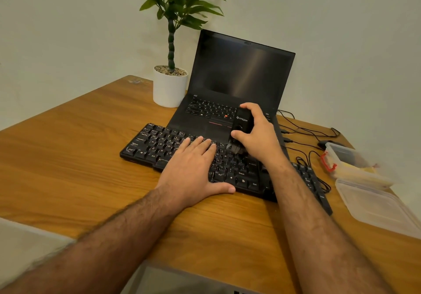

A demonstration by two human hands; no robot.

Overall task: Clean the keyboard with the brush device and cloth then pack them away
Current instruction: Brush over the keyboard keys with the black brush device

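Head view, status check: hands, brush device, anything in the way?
Left hand flat on black keyboard, steadying. Right hand grips black brush device, bristles on keys. Nothing in the way.

Surface point(79, 157): wood w/ visible grain, smooth, slight sheen. Keyboard point(159, 148): matt black plastic. Brush device point(243, 123): black plastic, semi-gloss. Laptop point(241, 73): matt black shell, screen glossy w/ reflection streak. Pot point(169, 91): smooth white, matt. Container point(355, 168): clear plastic, lid point(376, 205) translucent.
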